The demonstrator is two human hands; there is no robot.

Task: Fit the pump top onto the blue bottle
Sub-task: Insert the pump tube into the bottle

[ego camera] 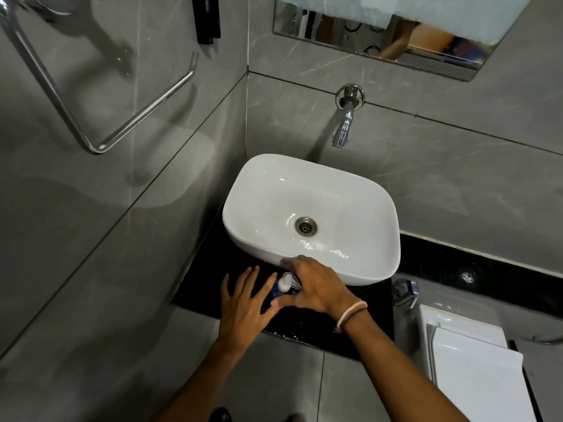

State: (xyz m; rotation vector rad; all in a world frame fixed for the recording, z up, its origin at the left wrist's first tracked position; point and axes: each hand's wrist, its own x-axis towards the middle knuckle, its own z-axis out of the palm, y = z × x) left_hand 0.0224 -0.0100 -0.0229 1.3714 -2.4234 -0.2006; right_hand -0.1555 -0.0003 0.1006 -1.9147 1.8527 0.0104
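Note:
A small blue bottle (279, 289) stands on the black counter (320, 325) just in front of the white basin. A white pump top (286, 282) sits at the bottle's mouth. My right hand (316, 289) curls around the bottle and pump from the right, thumb reaching under toward the left. My left hand (246, 303) is to the left with fingers spread; its index and thumb touch the bottle's left side. Most of the bottle's body is hidden by the hands.
A white basin (377, 208) with a metal drain sits behind the bottle, a chrome tap (344, 126) on the wall above it. A towel rail (100, 117) hangs on the left wall. A white toilet cistern (475, 363) is at the lower right.

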